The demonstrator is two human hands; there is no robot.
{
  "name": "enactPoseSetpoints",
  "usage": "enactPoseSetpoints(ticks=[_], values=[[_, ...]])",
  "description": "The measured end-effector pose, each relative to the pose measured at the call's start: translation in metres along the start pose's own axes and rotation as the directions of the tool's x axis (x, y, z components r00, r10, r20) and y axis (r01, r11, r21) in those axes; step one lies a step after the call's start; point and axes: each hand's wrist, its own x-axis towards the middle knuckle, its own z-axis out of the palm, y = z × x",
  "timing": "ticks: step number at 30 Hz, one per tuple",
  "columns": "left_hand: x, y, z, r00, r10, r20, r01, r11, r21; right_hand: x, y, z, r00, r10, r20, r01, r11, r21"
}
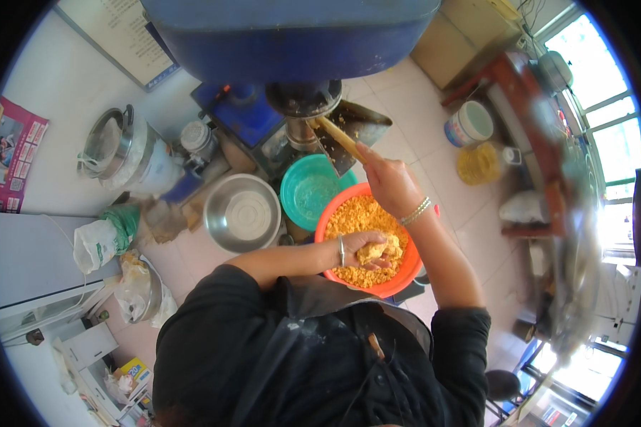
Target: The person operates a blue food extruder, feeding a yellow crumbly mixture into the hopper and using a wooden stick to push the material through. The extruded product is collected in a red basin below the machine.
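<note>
My right hand grips a wooden stick, whose far end sits at the metal feed tray of a blue machine. My left hand holds a clump of yellow dough-like crumbs, palm turned up. Below both hands stands an orange-red plastic basin filled with loose yellow crumbs. Beside it, partly under the feed tray, is a green plastic basin. Yellow crumbs also cling to the tray's inner wall.
Left of the green basin stands a steel bowl. Farther left are a stacked steel pot and a green-white sack. On the right, a white bucket and a jug of yellow liquid stand on the tiled floor near a red-brown table.
</note>
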Motion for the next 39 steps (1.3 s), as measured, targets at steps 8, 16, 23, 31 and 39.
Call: enactPoseSetpoints(ticks=[8,16,23,31,39], values=[[-0.04,0.002,0.002,0.98,0.192,0.048,-0.197,0.972,0.128,0.002,-0.001,-0.006,1.0,-0.005,0.028,0.006,1.0,-0.02],[-0.115,0.046,0.067,0.882,0.466,-0.067,-0.427,0.852,0.303,0.006,0.001,-0.009,0.999,-0.034,-0.033,0.037,0.994,0.105],[-0.12,0.13,0.095,0.617,0.784,0.067,-0.7,0.508,0.501,-0.026,0.035,-0.062,0.976,0.036,-0.215,0.006,0.981,0.192],[-0.09,0.155,0.104,0.205,0.966,0.159,0.257,-0.21,0.943,-0.035,0.043,-0.063,0.973,0.07,-0.222,-0.01,0.965,0.263],[-0.094,0.119,0.1,0.317,0.839,0.441,0.688,-0.524,0.502,-0.022,0.023,-0.051,0.993,-0.069,-0.09,0.064,0.996,-0.056]])
